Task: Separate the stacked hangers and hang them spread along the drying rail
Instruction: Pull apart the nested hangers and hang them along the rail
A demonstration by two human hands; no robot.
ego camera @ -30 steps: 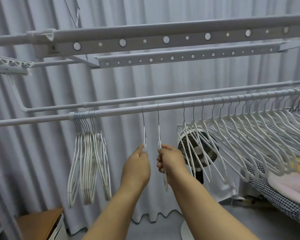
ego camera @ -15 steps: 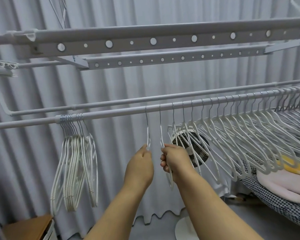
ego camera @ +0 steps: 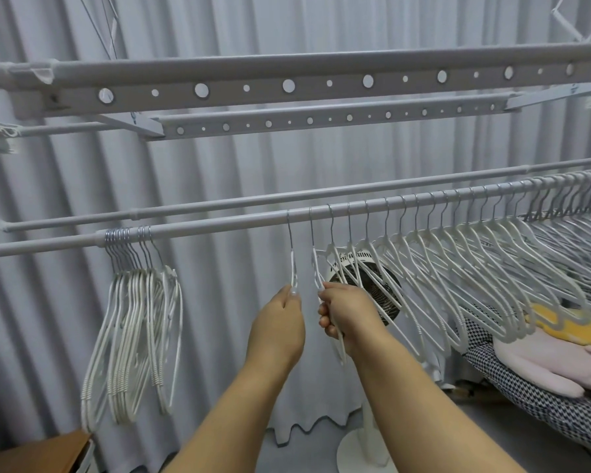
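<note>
A grey drying rail (ego camera: 219, 225) runs across the view. A tight stack of several white hangers (ego camera: 133, 332) hangs bunched at its left. To the right, many white hangers (ego camera: 458, 268) hang spaced out along the rail. Between them two single hangers hang side by side. My left hand (ego camera: 277, 326) pinches the left hanger (ego camera: 292, 268) just below its neck. My right hand (ego camera: 345, 312) grips the right hanger (ego camera: 316, 264), whose white arm runs down through the fist.
A second rail (ego camera: 287, 199) runs behind, and perforated rack bars (ego camera: 287, 87) hang overhead. A standing fan (ego camera: 372, 288) is behind the hangers. Bedding (ego camera: 543, 387) lies at the lower right, a brown box (ego camera: 48, 452) at the lower left. Grey curtains fill the background.
Both hands have slid the two single hangers rightward along the rail, closer to the spread row and farther from the stack. The grips are unchanged.
</note>
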